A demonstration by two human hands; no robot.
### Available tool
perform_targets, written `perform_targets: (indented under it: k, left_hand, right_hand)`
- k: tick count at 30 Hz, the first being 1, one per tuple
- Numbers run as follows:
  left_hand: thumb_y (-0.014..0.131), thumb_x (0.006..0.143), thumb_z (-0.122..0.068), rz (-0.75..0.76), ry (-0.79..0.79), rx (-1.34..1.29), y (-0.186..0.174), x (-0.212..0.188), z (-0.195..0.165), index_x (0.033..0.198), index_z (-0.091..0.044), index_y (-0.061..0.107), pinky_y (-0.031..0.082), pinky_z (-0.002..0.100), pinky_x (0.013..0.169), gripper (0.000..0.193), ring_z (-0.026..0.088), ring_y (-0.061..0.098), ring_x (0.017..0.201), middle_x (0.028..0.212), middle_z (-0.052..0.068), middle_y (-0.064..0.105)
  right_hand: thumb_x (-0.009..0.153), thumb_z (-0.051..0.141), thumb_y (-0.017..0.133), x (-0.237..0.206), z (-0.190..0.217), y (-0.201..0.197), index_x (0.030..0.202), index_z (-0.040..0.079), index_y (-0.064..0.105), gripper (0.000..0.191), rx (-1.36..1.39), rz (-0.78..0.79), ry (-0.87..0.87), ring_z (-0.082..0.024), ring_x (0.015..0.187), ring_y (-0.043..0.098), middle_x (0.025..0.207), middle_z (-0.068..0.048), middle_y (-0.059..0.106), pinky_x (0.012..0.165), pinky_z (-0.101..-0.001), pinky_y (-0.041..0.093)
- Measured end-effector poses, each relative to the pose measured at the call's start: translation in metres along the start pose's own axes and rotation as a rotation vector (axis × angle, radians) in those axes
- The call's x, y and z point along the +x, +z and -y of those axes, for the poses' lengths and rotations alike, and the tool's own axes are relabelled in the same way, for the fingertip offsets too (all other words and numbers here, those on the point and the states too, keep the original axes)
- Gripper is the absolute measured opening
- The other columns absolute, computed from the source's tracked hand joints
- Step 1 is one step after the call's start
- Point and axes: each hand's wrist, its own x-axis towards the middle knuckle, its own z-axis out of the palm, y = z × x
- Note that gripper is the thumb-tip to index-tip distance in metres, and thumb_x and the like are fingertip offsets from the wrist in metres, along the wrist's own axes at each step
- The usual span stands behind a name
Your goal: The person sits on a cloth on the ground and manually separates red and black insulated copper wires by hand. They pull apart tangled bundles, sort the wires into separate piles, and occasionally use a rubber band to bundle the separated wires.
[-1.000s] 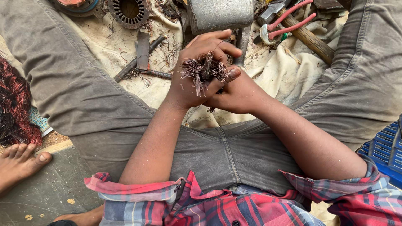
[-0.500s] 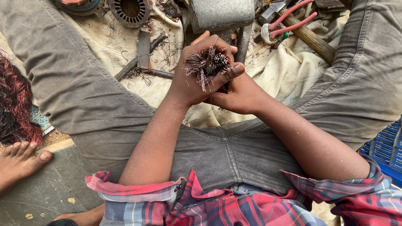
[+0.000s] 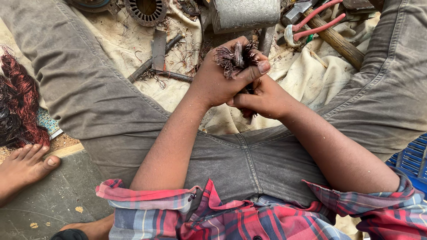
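left hand (image 3: 218, 82) grips wire bundle (image 3: 235, 57) | right hand (image 3: 262, 98) beneath, touching

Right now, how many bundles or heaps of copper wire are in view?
2. One cut wire bundle is gripped in the left hand, with the right hand just below it. One reddish wire heap lies at the left edge. More may be hidden.

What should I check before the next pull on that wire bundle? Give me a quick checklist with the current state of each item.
1. Left hand closed around the wire bundle: ok, thumb clamped across it.
2. Right hand gripping the bundle's lower end: cannot tell, hidden behind the left hand.
3. Frayed wire ends point away from the body: ok.
4. Red-handled pliers within reach on the cloth: ok.
5. Other person's foot away from the hands: ok.
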Motion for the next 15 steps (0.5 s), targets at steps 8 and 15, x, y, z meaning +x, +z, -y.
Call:
perform_targets:
  k: [8,15]
  left_hand:
    - [0.095,0.086,-0.027,0.121,0.147,-0.591,-0.016,0.004,-0.006,0.124,-0.016,0.053,0.065,0.029,0.098,0.058,0.010,0.074,0.112,0.115,0.000,0.075]
    - [0.095,0.088,-0.010,0.162,0.079,-0.603,-0.006,0.010,-0.004,0.127,-0.009,0.062,0.061,0.028,0.090,0.051,0.012,0.071,0.096,0.101,0.006,0.072]
  right_hand:
    - [0.096,0.012,0.063,-0.005,-0.003,-0.009,0.092,-0.001,0.058,0.014,0.417,0.293,-0.033,-0.010,0.051,0.043,0.063,-0.003,0.048,0.046,-0.0273,0.032]
    - [0.099,0.013,0.068,-0.014,0.014,-0.007,0.092,0.002,0.054,0.019,0.788,0.566,0.071,-0.009,0.049,0.034,0.062,0.000,0.040,0.046,-0.0274,0.026]
